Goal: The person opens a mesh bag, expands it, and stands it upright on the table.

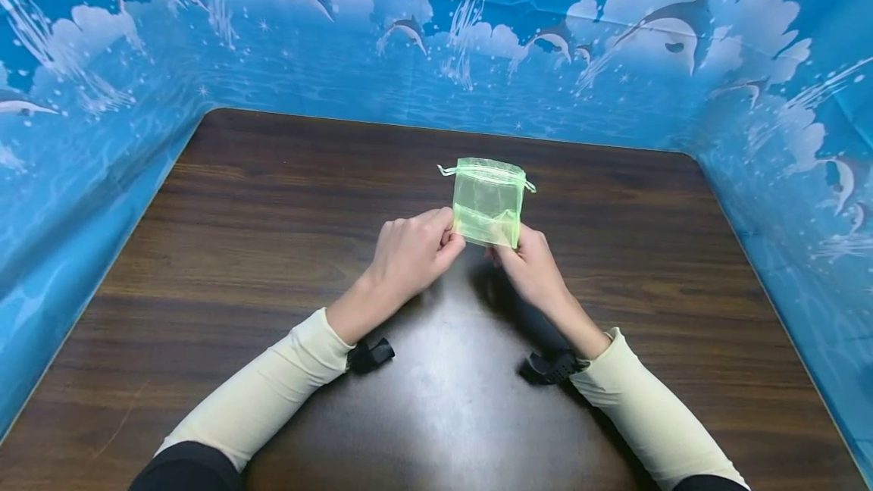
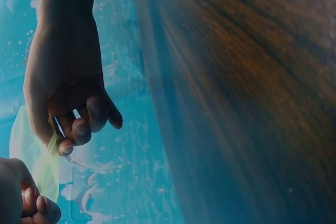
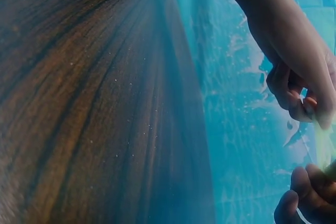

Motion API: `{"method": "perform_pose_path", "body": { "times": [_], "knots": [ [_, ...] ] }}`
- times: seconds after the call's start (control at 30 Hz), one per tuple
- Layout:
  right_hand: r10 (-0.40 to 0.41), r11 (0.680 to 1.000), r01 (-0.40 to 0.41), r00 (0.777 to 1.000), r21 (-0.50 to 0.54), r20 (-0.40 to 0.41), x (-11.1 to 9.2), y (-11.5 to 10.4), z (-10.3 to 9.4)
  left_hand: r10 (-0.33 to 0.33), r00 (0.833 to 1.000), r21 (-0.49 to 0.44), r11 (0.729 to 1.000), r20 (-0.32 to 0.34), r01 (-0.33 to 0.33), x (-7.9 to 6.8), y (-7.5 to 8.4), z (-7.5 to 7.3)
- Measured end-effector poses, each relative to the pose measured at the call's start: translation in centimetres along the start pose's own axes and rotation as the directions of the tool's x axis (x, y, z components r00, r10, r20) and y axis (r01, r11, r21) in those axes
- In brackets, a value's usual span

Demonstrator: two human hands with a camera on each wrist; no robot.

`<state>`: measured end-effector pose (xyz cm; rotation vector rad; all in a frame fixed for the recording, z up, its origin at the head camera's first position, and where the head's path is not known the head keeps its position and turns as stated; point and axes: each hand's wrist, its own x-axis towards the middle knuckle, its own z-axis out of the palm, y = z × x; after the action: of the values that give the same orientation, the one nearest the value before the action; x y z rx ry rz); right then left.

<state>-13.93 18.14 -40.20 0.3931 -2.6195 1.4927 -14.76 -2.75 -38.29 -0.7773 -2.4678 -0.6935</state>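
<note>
A small pale-green sheer drawstring pouch (image 1: 487, 195) is held up above the table, its ribbon-tied mouth at the top and a white ribbon end sticking out on each side. My left hand (image 1: 413, 250) pinches its lower left corner between thumb and curled fingers. At the lower right corner my right hand (image 1: 536, 267) grips the pouch, thumb in front. In the left wrist view, the pouch (image 2: 48, 174) hangs between my left hand (image 2: 68, 72) and the right. The right wrist view catches only a strip of it beside my right hand (image 3: 299, 56).
A dark wood-grain table (image 1: 273, 248) lies under both hands. Blue cloth with dolphins and clouds (image 1: 341, 82) rises along its back and both sides. Black straps with small devices (image 1: 370, 355) sit at both wrists, below pale sleeves (image 1: 259, 389).
</note>
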Motion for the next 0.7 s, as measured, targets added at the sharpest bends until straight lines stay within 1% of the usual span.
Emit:
{"method": "perform_pose_path", "body": {
  "times": [0.1,0.3,0.43,0.5,0.57,0.63,0.7],
  "knots": [
    [-0.002,1.000,0.003,1.000,0.013,-0.015,-0.05,0.04,-0.04,0.003,1.000,-0.001,1.000,-0.008,-0.003,-0.11,0.00,0.12],
    [-0.069,0.996,0.073,0.995,0.056,-0.069,0.05,0.10,-0.09,0.010,0.998,-0.022,1.000,-0.066,-0.012,-0.13,0.17,0.15],
    [-0.080,0.993,0.087,0.992,0.077,-0.096,0.00,0.00,-0.06,0.009,0.997,-0.032,0.999,-0.078,-0.011,-0.10,0.23,0.10],
    [-0.078,0.992,0.086,0.992,0.087,-0.095,-0.01,-0.03,-0.05,0.008,0.998,-0.035,0.999,-0.061,-0.011,-0.07,0.21,0.02],
    [-0.078,0.992,0.087,0.992,0.094,-0.097,0.03,-0.04,-0.06,0.005,1.000,-0.045,0.999,-0.026,-0.007,0.02,0.14,-0.11],
    [-0.081,0.991,0.091,0.991,0.095,-0.104,0.11,-0.03,-0.07,-0.005,1.000,-0.074,0.997,0.023,0.007,0.16,0.03,-0.31],
    [-0.087,0.990,0.098,0.989,0.097,-0.118,0.22,-0.02,-0.08,-0.026,0.996,-0.128,0.991,0.085,0.037,0.34,-0.10,-0.58]
  ]
}}
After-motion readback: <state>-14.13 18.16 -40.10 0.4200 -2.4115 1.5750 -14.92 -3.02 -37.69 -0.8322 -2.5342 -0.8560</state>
